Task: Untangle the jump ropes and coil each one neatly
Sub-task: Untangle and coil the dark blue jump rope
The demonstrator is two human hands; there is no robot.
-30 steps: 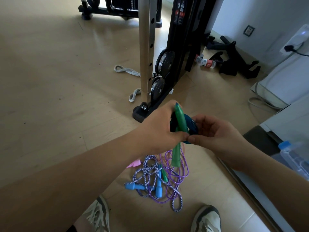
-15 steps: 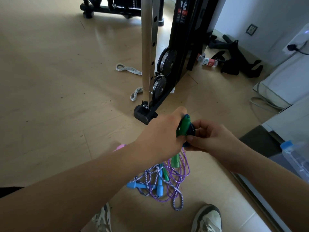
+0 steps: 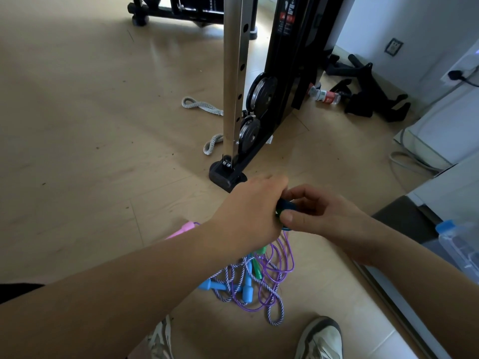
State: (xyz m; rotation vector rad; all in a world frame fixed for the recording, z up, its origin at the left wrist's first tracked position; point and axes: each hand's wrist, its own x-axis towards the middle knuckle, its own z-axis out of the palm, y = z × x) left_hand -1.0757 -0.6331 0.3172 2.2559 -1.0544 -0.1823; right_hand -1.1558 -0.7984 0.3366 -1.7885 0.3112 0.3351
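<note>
Where two bare forearms reach out over a pair of worn grey-white sneakers [image 3: 321,339], the hands meet knuckle to knuckle above the floor. The left hand [image 3: 248,213] shows its back, its fingers curled under and closed on a small dark blue coil [image 3: 286,204] with a glimpse of green plastic in it. The right hand [image 3: 324,216] pinches the same coil from the other side, thumb flat beneath and fingers hooked over the top.

Below them, on the pale wood-look floor [image 3: 90,151], lies the tangle [image 3: 259,283]. It is made up of thin glossy purple cord in loose loops, a braided purple-and-white rope, stubby light blue handles [image 3: 247,291], a green handle [image 3: 258,270] and a pink handle [image 3: 185,228] beside the left wrist.

Farther off stands a gym machine with a brushed steel post [image 3: 234,73] drilled with holes and round black pulleys [image 3: 261,95]. Grey woven strap loops [image 3: 201,106] lie by it, and a clear red-labelled bottle [image 3: 325,95] lies on its side behind.
</note>
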